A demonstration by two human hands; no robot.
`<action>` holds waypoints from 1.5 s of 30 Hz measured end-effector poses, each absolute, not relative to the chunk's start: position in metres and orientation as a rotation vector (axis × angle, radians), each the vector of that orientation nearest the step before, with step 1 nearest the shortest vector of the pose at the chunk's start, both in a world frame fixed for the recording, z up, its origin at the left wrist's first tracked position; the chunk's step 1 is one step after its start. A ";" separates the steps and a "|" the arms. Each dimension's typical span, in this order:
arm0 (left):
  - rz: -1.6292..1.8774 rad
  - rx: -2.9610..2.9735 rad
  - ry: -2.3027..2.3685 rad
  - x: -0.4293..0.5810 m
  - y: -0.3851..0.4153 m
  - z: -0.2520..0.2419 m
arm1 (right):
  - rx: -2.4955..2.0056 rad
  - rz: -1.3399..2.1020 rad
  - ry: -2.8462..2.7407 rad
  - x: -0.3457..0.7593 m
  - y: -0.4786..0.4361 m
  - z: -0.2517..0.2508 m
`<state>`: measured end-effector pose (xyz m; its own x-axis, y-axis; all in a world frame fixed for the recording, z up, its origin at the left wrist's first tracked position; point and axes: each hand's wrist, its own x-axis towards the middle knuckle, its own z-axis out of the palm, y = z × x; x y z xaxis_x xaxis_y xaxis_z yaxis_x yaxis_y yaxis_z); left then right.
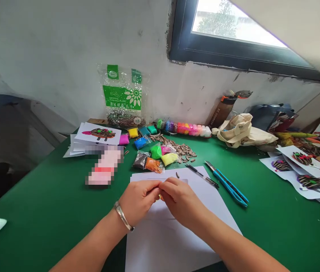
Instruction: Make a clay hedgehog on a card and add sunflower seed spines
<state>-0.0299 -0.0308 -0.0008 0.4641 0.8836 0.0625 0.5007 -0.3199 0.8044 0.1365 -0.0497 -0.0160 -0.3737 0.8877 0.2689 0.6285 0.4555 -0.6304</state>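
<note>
Two hands [139,200] [181,202] around one yellow bit [159,197]

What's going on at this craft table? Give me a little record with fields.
left hand: pinches a tiny yellow lump; silver bracelet on the wrist
right hand: pinches the same lump
beneath: white paper sheet on green table
behind: small coloured clay packets, scattered striped sunflower seeds
right of paper: teal-handled scissors

Bare green table [49,211] opens left of the left hand [137,200]. Ahead, coloured clay packets [154,156] and scattered striped seeds [181,148] block the way; right of the right hand [181,202] lie blue-handled scissors [229,186].
</note>
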 end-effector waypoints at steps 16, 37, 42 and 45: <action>0.594 1.896 1.350 -0.029 -0.021 -0.010 | -1.293 0.749 -1.749 0.166 -0.036 -0.033; 0.602 1.334 1.134 -0.018 -0.027 -0.003 | -1.202 0.789 -1.930 0.152 -0.044 -0.025; 0.661 1.334 1.225 -0.018 -0.024 -0.008 | -1.322 0.398 -1.973 0.173 -0.028 -0.031; 0.712 1.378 1.350 -0.021 -0.020 -0.010 | -1.462 0.282 -1.858 0.193 -0.013 -0.038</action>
